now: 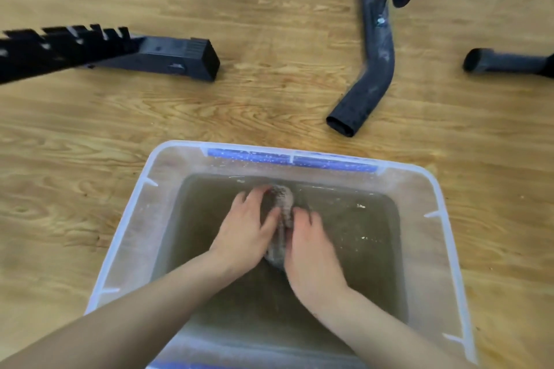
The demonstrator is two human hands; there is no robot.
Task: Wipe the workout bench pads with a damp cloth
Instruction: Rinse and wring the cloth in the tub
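while both sit low in the middle of the frame, the left hand (244, 232) and right hand (313, 252) curl their fingers round a bunched grey cloth (283, 204), squeezing it between them, probably to rinse or wring it damp. the cloth lies half sunk in murky water (359, 252) inside a clear plastic tub (135, 204) on the wood floor (269, 93). a black notched rail (120, 51) lies at upper left and a bent black tube (370, 78) at upper right, presumably frame parts. no pads show.
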